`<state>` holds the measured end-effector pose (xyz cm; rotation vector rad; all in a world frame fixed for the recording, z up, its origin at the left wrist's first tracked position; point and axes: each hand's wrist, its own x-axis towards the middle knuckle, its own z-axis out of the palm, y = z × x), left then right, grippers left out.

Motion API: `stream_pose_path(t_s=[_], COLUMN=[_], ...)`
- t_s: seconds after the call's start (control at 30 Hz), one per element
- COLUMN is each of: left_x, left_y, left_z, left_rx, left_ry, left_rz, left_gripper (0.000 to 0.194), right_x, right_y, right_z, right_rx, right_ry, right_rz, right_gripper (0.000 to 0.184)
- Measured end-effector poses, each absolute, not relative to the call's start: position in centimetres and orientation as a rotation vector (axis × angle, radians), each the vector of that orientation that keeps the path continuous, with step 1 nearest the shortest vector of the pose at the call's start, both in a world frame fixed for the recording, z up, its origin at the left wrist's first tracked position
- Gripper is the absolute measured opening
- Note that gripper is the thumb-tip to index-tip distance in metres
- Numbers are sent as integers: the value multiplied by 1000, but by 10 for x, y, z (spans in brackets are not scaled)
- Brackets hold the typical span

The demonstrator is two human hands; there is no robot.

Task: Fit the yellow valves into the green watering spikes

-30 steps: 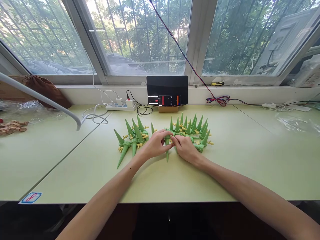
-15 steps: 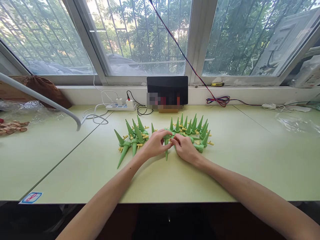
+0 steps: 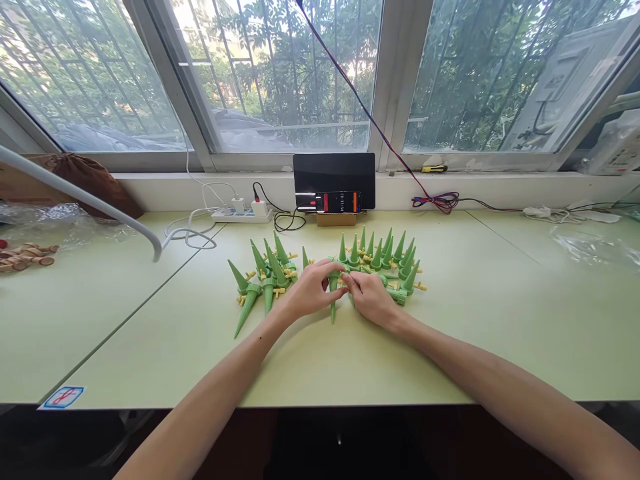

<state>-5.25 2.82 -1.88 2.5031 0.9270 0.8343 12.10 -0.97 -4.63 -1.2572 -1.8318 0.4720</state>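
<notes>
Near the middle of the table, my left hand curls its thumb and fingers around the head of a green watering spike, whose point is toward me. My right hand is closed in a pinch right beside the head of that spike; whatever lies between its fingertips is hidden. Several green spikes with small yellow valves stand or lie to the left, among them a lying spike. Behind and to the right of my right hand is another group, including an upright spike and a yellow valve.
At the back, a black tablet leans on the sill with a phone before it. A power strip with white cables lies left of them. A white curved arm reaches in from the left. A yellow cutter rests on the sill.
The fingers of my right hand have shifted slightly and curled in more beside the spike's head. My left hand stays nearly still around the spike.
</notes>
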Motion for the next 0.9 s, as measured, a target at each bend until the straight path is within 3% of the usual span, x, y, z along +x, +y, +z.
stream_pose_path(t_s=[0.73, 0.9], left_x=[-51, -51], left_y=[29, 30], left_z=[-19, -12], left_rx=[2377, 2093], left_ry=[888, 920], left_rz=[893, 910], left_gripper=[27, 35], right_x=[119, 115], right_y=[-8, -13], right_z=[-46, -43], right_rx=[-1238, -1206], right_ry=[-1768, -1702], right_rz=[450, 394], right_gripper=[51, 39])
